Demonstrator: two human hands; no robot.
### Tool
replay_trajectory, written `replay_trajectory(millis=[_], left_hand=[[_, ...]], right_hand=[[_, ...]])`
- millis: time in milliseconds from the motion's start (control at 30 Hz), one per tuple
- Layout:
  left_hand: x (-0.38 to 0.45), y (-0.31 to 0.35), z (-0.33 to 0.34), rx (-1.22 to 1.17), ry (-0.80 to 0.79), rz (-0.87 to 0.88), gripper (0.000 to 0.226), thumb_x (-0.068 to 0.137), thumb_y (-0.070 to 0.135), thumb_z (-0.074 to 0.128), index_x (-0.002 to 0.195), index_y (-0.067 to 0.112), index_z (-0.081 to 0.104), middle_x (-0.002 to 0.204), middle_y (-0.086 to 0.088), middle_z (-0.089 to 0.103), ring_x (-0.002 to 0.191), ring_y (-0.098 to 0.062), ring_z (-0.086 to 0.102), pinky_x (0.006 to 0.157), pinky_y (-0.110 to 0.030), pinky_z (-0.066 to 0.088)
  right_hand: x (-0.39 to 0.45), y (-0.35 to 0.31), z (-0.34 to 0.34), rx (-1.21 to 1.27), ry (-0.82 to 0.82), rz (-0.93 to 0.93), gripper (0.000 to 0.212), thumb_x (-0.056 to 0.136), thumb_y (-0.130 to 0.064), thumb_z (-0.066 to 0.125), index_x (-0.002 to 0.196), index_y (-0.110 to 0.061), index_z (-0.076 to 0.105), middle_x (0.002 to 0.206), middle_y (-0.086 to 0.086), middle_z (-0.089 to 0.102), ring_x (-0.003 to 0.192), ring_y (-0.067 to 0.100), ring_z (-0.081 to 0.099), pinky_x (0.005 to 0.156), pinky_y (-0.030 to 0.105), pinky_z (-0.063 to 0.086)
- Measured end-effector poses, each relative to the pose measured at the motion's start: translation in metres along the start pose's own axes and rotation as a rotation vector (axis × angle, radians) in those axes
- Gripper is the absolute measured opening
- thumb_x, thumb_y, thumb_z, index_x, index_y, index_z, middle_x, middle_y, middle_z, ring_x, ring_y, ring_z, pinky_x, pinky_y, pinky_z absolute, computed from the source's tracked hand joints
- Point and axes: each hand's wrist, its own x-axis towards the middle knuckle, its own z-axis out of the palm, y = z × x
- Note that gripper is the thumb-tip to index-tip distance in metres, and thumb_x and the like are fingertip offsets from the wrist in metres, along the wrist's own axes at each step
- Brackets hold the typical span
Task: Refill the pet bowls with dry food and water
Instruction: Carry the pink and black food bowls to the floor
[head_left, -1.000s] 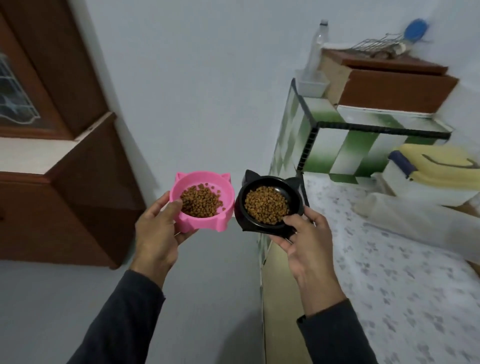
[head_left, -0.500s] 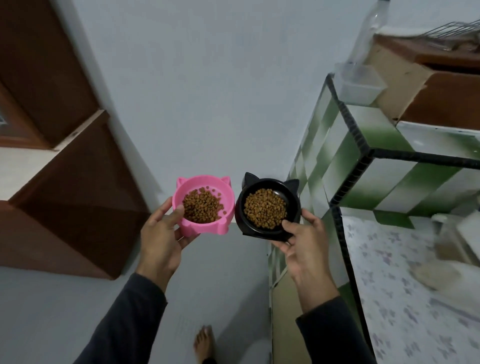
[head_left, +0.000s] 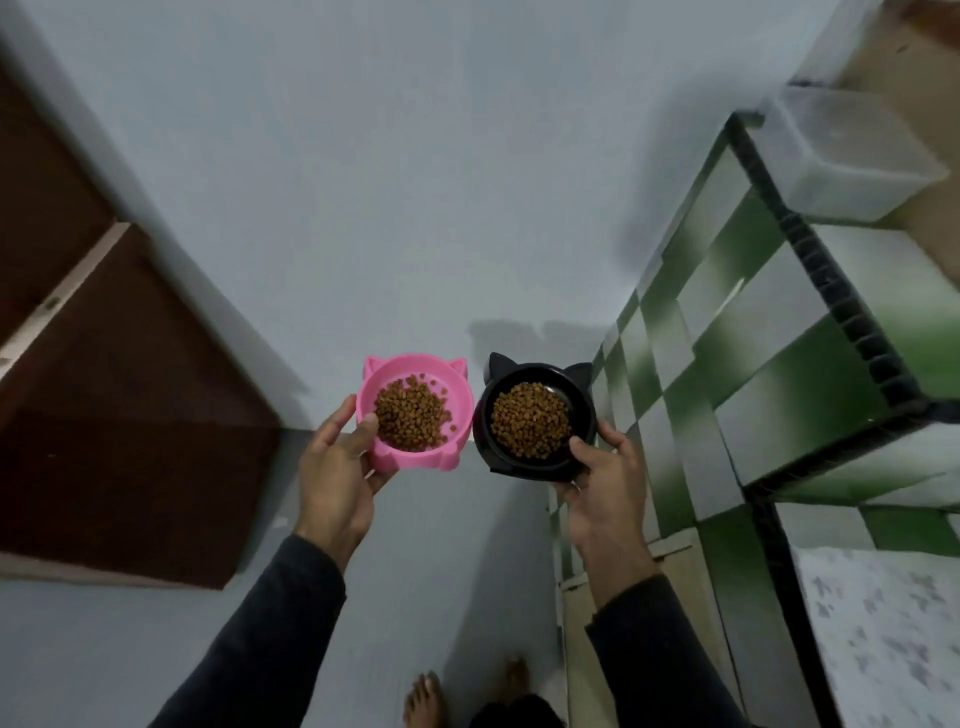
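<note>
Holding both bowls up over the floor (head_left: 467, 182), the person now looks further down than before. The left hand (head_left: 335, 480) grips the pink bowl (head_left: 457, 395), thumb on its rim. The right hand (head_left: 605, 486) grips the black bowl (head_left: 485, 410) just beside it. Both bowls hold dry food (head_left: 410, 418). Bare feet (head_left: 423, 699) show more now, and the green tiled counter (head_left: 753, 374) looks closer.

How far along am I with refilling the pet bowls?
Done: dry food fills the pink bowl and the black bowl. In hand: left hand grips the pink one, right hand the black one, both carried above the floor. Left: setting them down; no water shows.
</note>
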Motion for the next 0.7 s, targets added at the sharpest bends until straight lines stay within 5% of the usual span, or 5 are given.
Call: replay_trajectory(millis=[267,700], left_hand=[[0.089,-0.039,0.016,0.015,0.027,-0.062,0.053,0.099,0.005,0.059,0.147,0.028,0.055,0.115,-0.006,0.077,0.103,-0.027,0.07,0.067,-0.034,0.059],[0.238,-0.156,0.002,0.043,0.072,-0.166,0.055,0.1,0.002,0.059,0.15,0.024,0.053,0.124,-0.01,0.074,0.106,-0.029,0.071,0.087,-0.041,0.059]], right_hand=[[0.103,0.026,0.024,-0.05,0.031,0.044,0.056,0.087,0.018,0.053,0.121,-0.026,0.061,0.137,0.017,0.055,0.118,0.036,0.059,0.088,0.055,0.058],[0.283,0.122,0.021,-0.118,0.099,0.171,0.06,0.09,0.016,0.049,0.13,-0.027,0.057,0.139,0.013,0.053,0.119,0.035,0.056,0.074,0.042,0.062]])
